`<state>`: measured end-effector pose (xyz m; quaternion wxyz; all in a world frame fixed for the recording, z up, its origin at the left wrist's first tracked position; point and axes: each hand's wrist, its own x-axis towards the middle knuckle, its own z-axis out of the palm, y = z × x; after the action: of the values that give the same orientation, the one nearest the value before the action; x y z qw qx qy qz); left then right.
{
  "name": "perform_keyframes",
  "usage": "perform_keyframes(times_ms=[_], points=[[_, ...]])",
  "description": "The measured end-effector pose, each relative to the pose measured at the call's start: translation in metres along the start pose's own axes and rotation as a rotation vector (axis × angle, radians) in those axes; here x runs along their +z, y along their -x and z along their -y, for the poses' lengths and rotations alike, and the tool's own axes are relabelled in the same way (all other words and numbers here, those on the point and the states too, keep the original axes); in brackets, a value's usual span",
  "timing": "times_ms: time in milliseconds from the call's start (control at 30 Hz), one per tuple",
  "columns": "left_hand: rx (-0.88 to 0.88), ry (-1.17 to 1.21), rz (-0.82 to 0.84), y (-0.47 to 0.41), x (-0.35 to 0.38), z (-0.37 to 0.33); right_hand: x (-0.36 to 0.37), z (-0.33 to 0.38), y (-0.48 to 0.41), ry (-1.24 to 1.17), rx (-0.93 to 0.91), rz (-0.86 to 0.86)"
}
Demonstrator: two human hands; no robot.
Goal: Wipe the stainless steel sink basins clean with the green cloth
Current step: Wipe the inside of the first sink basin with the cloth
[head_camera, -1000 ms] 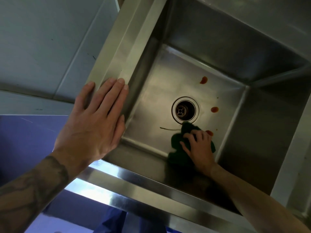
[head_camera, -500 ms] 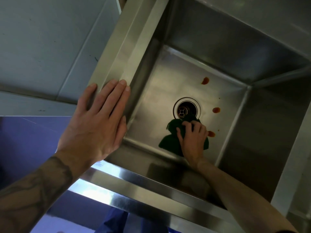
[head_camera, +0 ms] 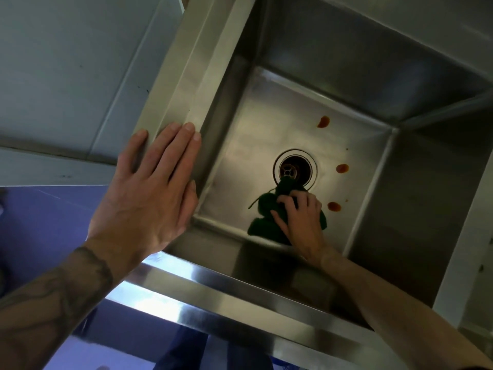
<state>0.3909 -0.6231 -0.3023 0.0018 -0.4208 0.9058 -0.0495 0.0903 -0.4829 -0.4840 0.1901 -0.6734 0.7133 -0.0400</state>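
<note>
Right hand (head_camera: 301, 217) clutches the cloth (head_camera: 262, 209) touching the drain (head_camera: 294, 168); nearest spot (head_camera: 334, 206) lies just right of it; left hand (head_camera: 149, 188) rests flat, fingers straight, on the sink (head_camera: 186, 76) rim.

Holds the left hand (head_camera: 149, 188) flat, palm down, fingers straight and nearly together, thumb tucked alongside. Shows a dark tattoo along the bare left forearm (head_camera: 53, 303). Reaches down with the right arm (head_camera: 386, 303), bare and stretched long. Clamps the right hand (head_camera: 300, 222) onto the green cloth (head_camera: 262, 209), fingers curled, knuckles up, thumb out to the left.
</note>
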Motion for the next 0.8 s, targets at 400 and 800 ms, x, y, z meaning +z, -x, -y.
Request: perform_keyframes(times_ms=[400,800], points=[[-0.001,0.008,0.004,-0.001,0.001,0.001,-0.017,-0.036,-0.017,0.001,0.316,-0.144],[0.005,0.018,0.010,-0.001,0.002,0.002,-0.022,-0.053,-0.019,0.011,0.487,-0.166]])
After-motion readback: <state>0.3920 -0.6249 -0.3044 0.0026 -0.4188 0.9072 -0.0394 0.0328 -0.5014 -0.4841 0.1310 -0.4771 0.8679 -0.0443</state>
